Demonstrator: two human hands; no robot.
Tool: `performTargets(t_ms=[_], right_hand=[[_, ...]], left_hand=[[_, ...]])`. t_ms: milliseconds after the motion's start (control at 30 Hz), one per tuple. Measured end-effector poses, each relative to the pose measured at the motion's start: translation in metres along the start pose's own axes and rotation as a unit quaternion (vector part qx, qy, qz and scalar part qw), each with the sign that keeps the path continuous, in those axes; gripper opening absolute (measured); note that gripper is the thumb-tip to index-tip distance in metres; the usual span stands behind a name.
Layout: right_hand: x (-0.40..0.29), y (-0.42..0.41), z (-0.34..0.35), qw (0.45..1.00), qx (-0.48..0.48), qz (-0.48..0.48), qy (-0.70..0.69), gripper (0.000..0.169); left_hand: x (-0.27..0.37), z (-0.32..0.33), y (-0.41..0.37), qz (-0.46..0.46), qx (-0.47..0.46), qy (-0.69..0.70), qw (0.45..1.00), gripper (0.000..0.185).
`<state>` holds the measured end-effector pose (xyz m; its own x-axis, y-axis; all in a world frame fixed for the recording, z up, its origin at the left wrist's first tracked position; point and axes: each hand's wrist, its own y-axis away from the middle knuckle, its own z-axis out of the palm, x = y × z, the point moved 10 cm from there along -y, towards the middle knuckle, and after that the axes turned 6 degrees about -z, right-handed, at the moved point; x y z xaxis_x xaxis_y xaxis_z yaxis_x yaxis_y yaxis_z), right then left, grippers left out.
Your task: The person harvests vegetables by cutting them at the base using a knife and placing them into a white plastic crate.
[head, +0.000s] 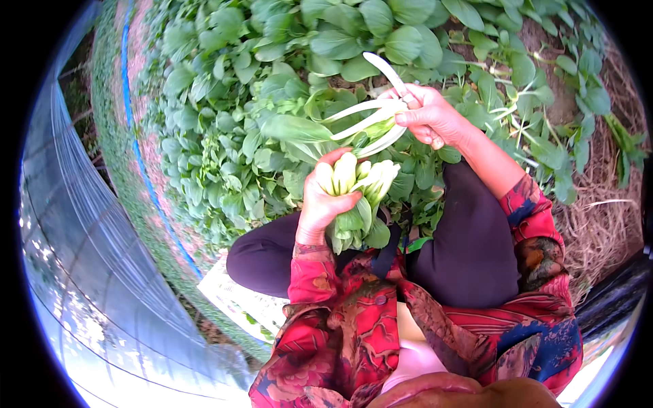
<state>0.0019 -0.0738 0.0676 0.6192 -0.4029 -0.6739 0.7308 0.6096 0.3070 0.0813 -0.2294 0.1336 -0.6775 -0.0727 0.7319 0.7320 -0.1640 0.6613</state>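
Note:
My left hand (321,196) is closed around a bunch of bok choy (349,176). Its pale stalk bases point up and away from me, while the leaves hang down over my lap. Just beyond it, my right hand (431,117) grips a loose bok choy plant (375,122) by the base, its long whitish stalks spreading left above the bunch. A green leaf (296,128) at the left looks blurred. From the right fingers juts a pale curved strip (385,70); I cannot tell whether it is a blade or a stalk.
Dense leafy greens (229,112) grow in front. Pulled or flattened plants (515,112) lie at the right, near dry straw (602,224). A blue hose (135,148) runs along the left, beside plastic sheeting (102,204). A white box or crate (245,296) stands by my left knee.

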Motion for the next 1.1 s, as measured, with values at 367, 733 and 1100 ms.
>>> performTargets(t_ms=[367,733,1100], right_hand=[[-0.125,-0.040,0.161,0.944,-0.014,-0.031,0.328,0.038],[-0.009,-0.062,0.391,0.888,-0.180,0.029,0.423,0.036],[0.110,-0.062,0.530,0.854,-0.193,0.011,0.483,0.034]], left_hand=[[0.093,-0.107,0.173,0.279,0.107,0.297,0.907,0.089],[0.075,-0.209,0.245,0.384,0.331,0.176,0.844,0.078],[0.006,-0.246,0.357,0.345,0.481,0.017,0.806,0.113]])
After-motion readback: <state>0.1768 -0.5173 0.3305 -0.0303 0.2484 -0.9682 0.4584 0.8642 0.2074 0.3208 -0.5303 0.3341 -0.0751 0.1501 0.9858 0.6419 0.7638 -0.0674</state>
